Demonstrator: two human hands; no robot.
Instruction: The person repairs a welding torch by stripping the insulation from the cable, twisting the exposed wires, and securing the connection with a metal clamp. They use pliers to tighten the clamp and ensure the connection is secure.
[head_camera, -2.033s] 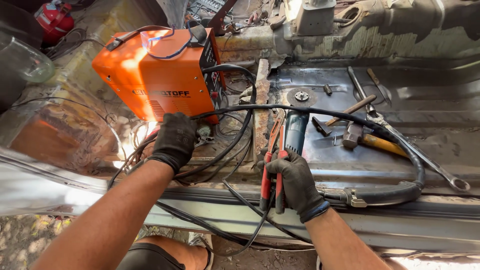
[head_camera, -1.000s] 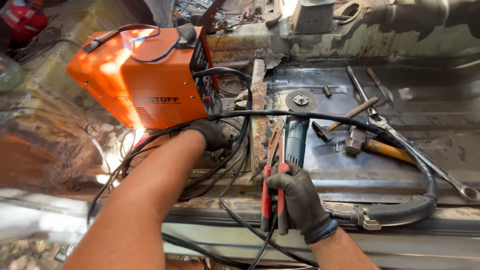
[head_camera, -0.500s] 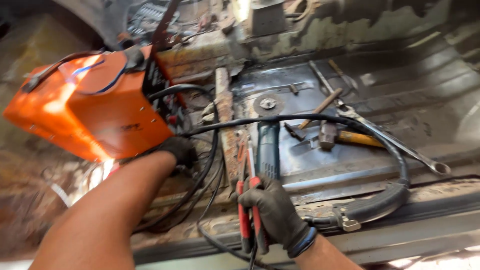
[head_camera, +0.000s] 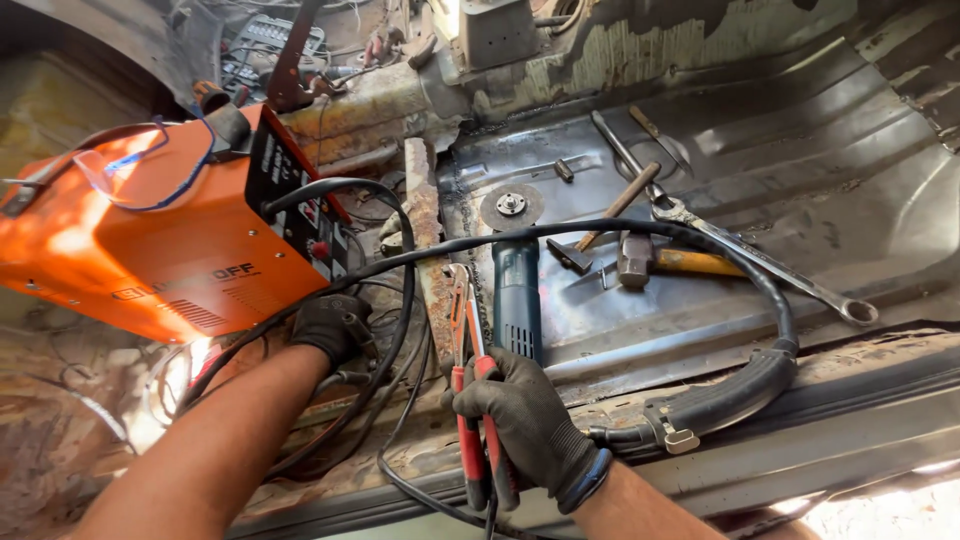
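Red-handled pliers (head_camera: 470, 400) gripped low in the frame's centre

The gloved right hand (head_camera: 525, 420) clenched the pliers beside a blue grinder (head_camera: 517, 290); the gloved left hand (head_camera: 330, 328) closed on black cables (head_camera: 400, 300) under the orange welder (head_camera: 170, 230), left of centre.

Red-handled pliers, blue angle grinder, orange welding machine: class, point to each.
red-handled pliers (head_camera: 462, 310), head view, metal jaw end.
blue angle grinder (head_camera: 516, 290), head view, body.
orange welding machine (head_camera: 150, 250), head view, side panel.

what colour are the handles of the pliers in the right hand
Red. The pliers' handles stick out of the gloved right hand, seen in the head view.
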